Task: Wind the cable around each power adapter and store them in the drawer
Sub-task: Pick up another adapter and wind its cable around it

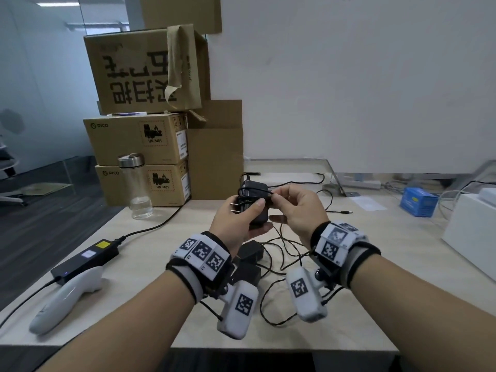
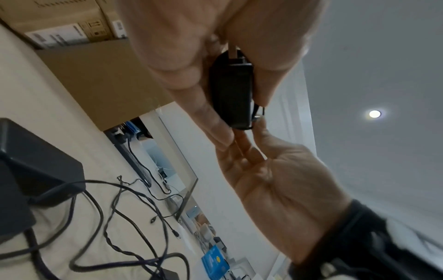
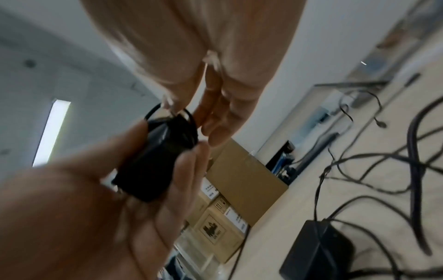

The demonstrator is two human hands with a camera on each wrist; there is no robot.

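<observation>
A black power adapter point(image 1: 255, 202) is held up above the table, gripped in my left hand point(image 1: 251, 214) with its metal prongs pointing left. A few turns of its thin black cable point(image 1: 251, 191) lie around the body. My right hand point(image 1: 275, 198) pinches that cable at the adapter's right side. In the left wrist view the adapter point(image 2: 231, 94) sits between thumb and fingers. The right wrist view shows cable loops point(image 3: 167, 115) at the adapter's point(image 3: 153, 161) top. Two more black adapters point(image 1: 249, 251) lie on the table below, among tangled cables point(image 1: 279, 264). No drawer is in view.
Stacked cardboard boxes point(image 1: 139, 146) and a glass bottle point(image 1: 135, 183) stand at the back left. A plugged-in black power brick point(image 1: 86, 257) and a white controller point(image 1: 64, 299) lie at the left. A blue box point(image 1: 418, 201) and a white box point(image 1: 472, 232) are at the right.
</observation>
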